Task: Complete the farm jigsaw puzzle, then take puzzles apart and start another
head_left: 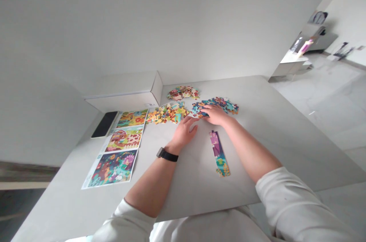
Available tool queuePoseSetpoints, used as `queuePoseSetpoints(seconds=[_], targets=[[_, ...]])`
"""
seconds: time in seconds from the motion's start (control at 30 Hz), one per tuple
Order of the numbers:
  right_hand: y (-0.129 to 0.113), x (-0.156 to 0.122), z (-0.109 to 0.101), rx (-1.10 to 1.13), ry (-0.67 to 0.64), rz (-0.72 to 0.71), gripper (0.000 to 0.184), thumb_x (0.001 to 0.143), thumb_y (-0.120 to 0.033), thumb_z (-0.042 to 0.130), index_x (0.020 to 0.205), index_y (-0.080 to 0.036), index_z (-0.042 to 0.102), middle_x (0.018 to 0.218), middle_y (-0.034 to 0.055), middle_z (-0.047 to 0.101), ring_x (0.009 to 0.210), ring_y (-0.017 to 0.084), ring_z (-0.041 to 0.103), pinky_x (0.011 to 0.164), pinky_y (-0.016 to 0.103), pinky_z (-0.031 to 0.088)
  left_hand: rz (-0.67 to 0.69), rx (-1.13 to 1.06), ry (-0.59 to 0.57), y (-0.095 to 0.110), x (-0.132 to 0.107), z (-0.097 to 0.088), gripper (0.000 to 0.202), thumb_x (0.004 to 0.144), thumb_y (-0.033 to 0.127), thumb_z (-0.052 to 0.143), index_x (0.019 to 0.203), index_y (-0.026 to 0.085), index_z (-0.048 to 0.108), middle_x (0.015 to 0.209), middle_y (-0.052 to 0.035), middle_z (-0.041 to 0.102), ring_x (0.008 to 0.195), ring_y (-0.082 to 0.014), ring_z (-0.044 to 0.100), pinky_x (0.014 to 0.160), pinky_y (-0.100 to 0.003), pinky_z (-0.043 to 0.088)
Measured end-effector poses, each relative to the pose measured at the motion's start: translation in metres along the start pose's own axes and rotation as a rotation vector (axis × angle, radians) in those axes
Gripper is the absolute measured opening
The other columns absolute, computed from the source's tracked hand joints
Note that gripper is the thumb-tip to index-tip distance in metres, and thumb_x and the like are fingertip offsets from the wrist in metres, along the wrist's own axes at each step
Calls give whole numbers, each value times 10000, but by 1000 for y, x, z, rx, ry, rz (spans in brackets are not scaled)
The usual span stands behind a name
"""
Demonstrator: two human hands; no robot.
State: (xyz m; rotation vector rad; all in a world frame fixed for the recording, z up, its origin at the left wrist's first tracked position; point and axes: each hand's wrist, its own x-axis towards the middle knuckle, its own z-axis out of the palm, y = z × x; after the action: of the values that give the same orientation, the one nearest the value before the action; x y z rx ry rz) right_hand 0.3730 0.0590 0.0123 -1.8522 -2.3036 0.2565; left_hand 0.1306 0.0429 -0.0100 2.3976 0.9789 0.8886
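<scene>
My right hand (216, 114) reaches onto a pile of dark blue and teal jigsaw puzzle pieces (228, 105), its fingers stretched out over the near left side. My left hand (184, 133), with a black watch (168, 154) on the wrist, rests just below the piles. Its fingers are extended, with the thumb apart and nothing visible in it. Closest to that hand lies a pile of yellow puzzle pieces (168, 113). Between my forearms, a joined strip of puzzle pieces (219, 154) lies flat, purple at the top and teal and orange lower down.
A third puzzle pile (183, 92) sits behind the yellow one. On the left, a sheet with three pictures (126, 138) lies beside a dark phone (105, 124). A white box (126, 95) stands at the back left against the wall. The grey table's (265, 120) right edge borders the floor.
</scene>
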Motion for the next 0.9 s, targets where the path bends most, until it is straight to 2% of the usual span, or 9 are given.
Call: queuePoseSetpoints(seconds=[0.07,0.17,0.23,0.3,0.43,0.6,0.77,0.9], targets=[[3,-1,-9,-23,-69,14,395,987,-405,740,1376,-351,777,1604,94,618,1476,389,555,1266,560,370,59,66,-13,0,6,-17,284,970,203,665,1232,240,767,1300,-113,731,1250,-282,688,1130,-490,560],[6,-4,-28,-60,-178,49,412,1002,-430,712,1394,-320,773,1562,111,656,1448,376,590,1247,515,406,66,105,-2,1,22,-41,250,1015,263,652,1233,233,770,1276,-104,750,1245,-267,695,1155,-465,544],[7,-6,-41,-82,-237,115,464,1013,-437,689,1453,-297,737,1577,123,646,1429,373,614,1218,500,444,31,140,2,3,36,-47,248,1034,282,633,1233,228,770,1245,-96,762,1221,-258,705,1152,-447,545],[8,-10,-51,-100,-275,194,512,1022,-449,668,1511,-301,694,1609,131,617,1425,384,622,1187,506,474,3,188,-26,4,49,-41,271,1012,299,677,1253,213,766,1262,-104,764,1225,-272,707,1147,-446,550],[11,-16,-64,-136,-326,277,533,1027,-466,649,1522,-272,686,1601,164,618,1404,393,640,1121,483,520,-60,280,-98,5,67,-11,370,996,330,712,1342,199,737,1373,-128,735,1303,-298,679,1182,-453,527],[19,-18,-69,-171,-359,326,486,1025,-486,652,1410,-208,754,1500,176,697,1348,356,680,1054,406,543,-103,340,-128,-1,63,20,453,1007,331,684,1444,212,694,1533,-126,658,1438,-322,589,1270,-490,441],[29,-15,-66,-123,-326,356,446,1026,-388,676,1440,-232,726,1457,145,731,1309,317,706,1036,367,540,-130,351,-145,-3,52,27,385,1011,324,646,1376,245,740,1534,-106,656,1410,-326,593,1253,-511,440],[26,-10,-51,-107,-197,232,459,1038,-298,655,1490,-226,696,1577,139,644,1433,288,621,1172,354,469,-137,374,-122,4,50,26,386,954,277,680,1331,267,764,1451,-91,694,1336,-339,612,1214,-524,446]])
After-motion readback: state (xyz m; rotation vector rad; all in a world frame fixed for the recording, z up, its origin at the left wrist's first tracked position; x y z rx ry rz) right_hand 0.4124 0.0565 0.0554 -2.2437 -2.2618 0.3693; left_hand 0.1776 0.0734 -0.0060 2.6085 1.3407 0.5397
